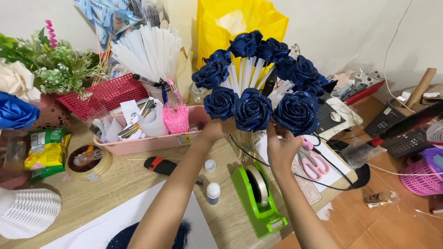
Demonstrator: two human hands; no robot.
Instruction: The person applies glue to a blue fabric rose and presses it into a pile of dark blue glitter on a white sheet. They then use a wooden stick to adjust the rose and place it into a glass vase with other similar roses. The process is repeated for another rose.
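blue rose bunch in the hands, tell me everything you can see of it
The blue rose bunch is about ten dark navy artificial roses with glittery, fabric-like petals, each on a white stick stem. The heads form a rough ring, three large ones in front, and the stems fan down to one gathered point. It is held upright above the wooden desk, in front of a yellow bag. The left hand grips below the front left rose; the right hand touches the base with its fingers.

A green and yellow snack packet [46,152] is lying left of the pink basket [152,140], whose front wall is bearing a small yellow label [185,138]; a yellow bag [240,23] is standing behind it.
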